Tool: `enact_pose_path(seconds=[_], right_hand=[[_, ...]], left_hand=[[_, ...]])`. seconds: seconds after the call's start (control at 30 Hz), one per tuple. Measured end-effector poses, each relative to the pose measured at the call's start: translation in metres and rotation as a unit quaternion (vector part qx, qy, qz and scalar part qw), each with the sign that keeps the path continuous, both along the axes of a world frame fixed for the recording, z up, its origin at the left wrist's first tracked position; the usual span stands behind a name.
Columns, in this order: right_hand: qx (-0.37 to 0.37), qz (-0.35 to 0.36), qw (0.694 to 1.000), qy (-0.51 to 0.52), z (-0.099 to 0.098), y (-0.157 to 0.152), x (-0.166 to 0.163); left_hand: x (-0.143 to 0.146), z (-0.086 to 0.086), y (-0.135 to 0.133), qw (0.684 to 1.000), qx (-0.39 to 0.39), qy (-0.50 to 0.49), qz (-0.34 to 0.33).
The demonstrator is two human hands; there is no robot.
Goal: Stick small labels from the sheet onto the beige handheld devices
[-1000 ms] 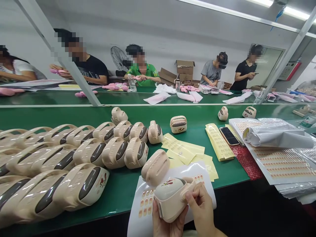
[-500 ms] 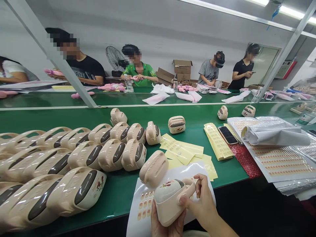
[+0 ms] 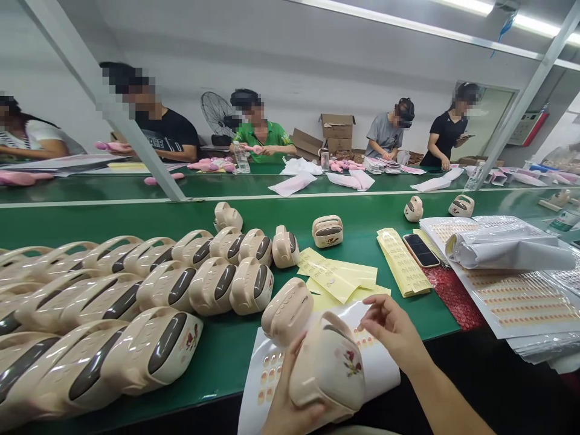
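Observation:
My left hand (image 3: 287, 396) grips a beige portable speaker (image 3: 333, 374) from its left side and below. The speaker is tilted, its pale front with a red floral print facing right and toward me. Just beyond its upper right, my right hand (image 3: 396, 335) is apart from it, fingers bent and spread with nothing visible in them. Below both hands lies a white sheet of small oval stickers (image 3: 247, 386), partly covered. Another beige speaker (image 3: 287, 311) stands on the sheet's far edge, behind the held one.
Rows of similar speakers (image 3: 167, 287) fill the left of the green bench (image 3: 217, 368). Yellow sticker sheets (image 3: 338, 275), a phone (image 3: 421, 250) and stacked plastic-covered sticker sheets (image 3: 502, 296) lie to the right. Several co-workers (image 3: 263, 142) are across the bench beside pink items.
My right hand has let go of the speaker's handle and moved right. The speaker has been turned, so its printed front now faces right and toward me. The view has shifted slightly.

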State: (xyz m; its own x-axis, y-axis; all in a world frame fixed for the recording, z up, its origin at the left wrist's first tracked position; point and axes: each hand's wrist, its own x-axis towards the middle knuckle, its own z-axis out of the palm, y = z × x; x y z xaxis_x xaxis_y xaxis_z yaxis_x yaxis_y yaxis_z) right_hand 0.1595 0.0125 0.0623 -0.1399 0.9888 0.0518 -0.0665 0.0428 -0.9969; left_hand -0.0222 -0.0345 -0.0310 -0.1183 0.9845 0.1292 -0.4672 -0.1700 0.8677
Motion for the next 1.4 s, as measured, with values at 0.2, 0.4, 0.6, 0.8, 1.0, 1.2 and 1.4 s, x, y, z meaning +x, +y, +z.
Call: enact_pose_path(seconds=[0.2, 0.4, 0.6, 0.8, 1.0, 1.2, 1.4], right_hand=[[0.008, 0.127, 0.988, -0.092, 0.023, -0.006, -0.013], [0.022, 0.139, 0.977, -0.164, 0.02, -0.009, -0.018], [0.11, 0.122, 0.967, -0.194, 0.015, -0.014, -0.02], [0.345, 0.063, 0.884, -0.308, -0.007, -0.024, -0.02], [0.424, 0.027, 0.823, -0.377, -0.015, -0.027, -0.014], [0.257, 0.105, 0.936, -0.218, -0.014, -0.01, -0.019], [0.094, 0.156, 0.979, -0.088, -0.031, 0.022, -0.011]], left_hand=[[-0.003, 0.038, -0.001, 0.955, 0.055, 0.29, 0.013], [-0.002, 0.048, -0.001, 0.965, 0.075, 0.249, 0.018], [0.002, 0.052, -0.003, 0.971, 0.067, 0.229, 0.028], [0.001, 0.044, -0.003, 0.976, 0.063, 0.205, 0.039], [-0.002, 0.046, -0.002, 0.964, 0.056, 0.259, 0.04], [-0.001, 0.048, -0.003, 0.958, 0.122, 0.258, 0.02], [-0.004, 0.018, 0.013, 0.99, -0.015, 0.017, -0.138]])
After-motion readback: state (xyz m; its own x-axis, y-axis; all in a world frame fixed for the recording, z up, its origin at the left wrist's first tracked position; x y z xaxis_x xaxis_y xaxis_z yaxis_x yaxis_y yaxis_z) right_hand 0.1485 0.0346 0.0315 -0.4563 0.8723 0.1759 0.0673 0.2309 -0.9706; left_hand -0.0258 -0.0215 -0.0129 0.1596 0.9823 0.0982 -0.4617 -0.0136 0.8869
